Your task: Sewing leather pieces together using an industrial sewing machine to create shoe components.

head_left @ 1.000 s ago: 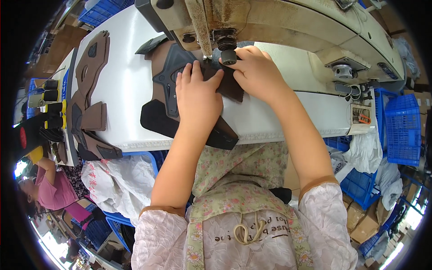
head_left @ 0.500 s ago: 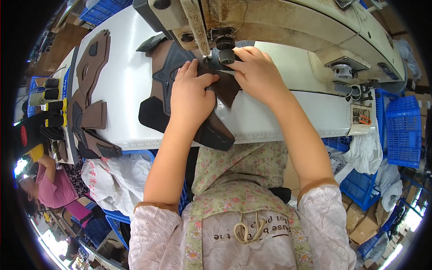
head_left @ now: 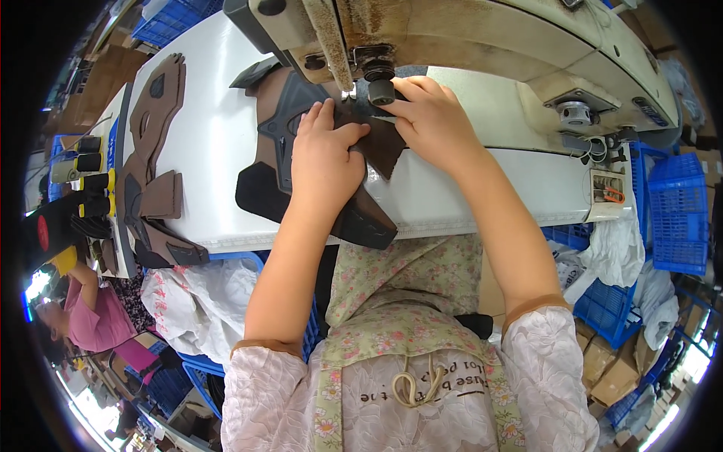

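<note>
As our left hand [head_left: 327, 160] lies palm down on the panel [head_left: 280, 143], fingers close together and thumb slightly apart, we see nothing gripped between them. Our right hand [head_left: 435, 120], touching or just beside the round knob [head_left: 381, 92] of the machine [head_left: 482, 45], is half curled, with thumb and forefinger near each other; their tips are partly hidden, so we cannot tell what they pinch.

The panel lies partly under the machine's head and reaches out to the machine's left. We see matt brown sheet, a dark grey overlay [head_left: 290, 105] with raised, angular ridges, and black end pieces [head_left: 260, 188], one blunt and many-sided. Between our hands, below the machine's knob, a brown flap [head_left: 384, 147] tapers to a point. Left of the machine, the table [head_left: 218, 135] is glossy white, and overlapping brown pieces [head_left: 154, 113] lie farther left.
</note>
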`<state>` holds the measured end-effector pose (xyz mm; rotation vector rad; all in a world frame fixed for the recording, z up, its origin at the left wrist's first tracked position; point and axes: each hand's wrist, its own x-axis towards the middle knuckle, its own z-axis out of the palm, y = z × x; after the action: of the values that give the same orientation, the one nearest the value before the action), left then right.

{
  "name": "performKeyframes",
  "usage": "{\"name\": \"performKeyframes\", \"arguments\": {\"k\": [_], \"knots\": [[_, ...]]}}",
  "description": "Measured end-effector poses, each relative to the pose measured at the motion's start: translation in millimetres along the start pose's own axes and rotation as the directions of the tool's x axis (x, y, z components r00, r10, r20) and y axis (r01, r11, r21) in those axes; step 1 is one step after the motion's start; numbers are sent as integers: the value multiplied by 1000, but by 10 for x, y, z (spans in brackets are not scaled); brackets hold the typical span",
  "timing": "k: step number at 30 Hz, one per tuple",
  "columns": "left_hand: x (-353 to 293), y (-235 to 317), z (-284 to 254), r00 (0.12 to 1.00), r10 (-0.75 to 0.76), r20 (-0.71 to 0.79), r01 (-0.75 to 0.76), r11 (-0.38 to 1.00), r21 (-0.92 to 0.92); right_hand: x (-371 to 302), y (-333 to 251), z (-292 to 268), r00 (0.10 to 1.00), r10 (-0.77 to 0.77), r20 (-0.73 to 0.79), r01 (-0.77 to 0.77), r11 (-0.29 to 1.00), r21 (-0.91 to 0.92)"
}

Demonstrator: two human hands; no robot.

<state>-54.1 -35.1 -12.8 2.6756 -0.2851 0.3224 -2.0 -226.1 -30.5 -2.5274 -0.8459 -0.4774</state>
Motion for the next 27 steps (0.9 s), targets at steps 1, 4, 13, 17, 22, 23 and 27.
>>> {"name": "performKeyframes", "arguments": {"k": [1,4,13,17,22,23,27], "knots": [[8,3,-4,1000,3,4,-3,1000,2,-2,0,8,1000,1,-1,-1,1000,-1],[4,0,-3,1000,5,1,-5,1000,3,-7,-11,18,1000,4,-3,-4,1000,-13],[111,-108,26,1000,19,-19,-20,997,-72,38,-12,36,1000,18,3,-18,999,-41],[163,-159,63,999,28,-27,-30,998,-58,91,21,82,1000,29,8,-28,998,-54],[226,-172,67,999,45,-10,-45,999,-8,130,60,131,999,32,-12,-33,997,-70],[235,-175,64,999,45,-6,-45,999,0,136,60,132,999,33,-12,-33,997,-73],[254,-179,40,999,44,-1,-44,999,-14,142,48,159,999,28,-36,-32,995,-96]]}}
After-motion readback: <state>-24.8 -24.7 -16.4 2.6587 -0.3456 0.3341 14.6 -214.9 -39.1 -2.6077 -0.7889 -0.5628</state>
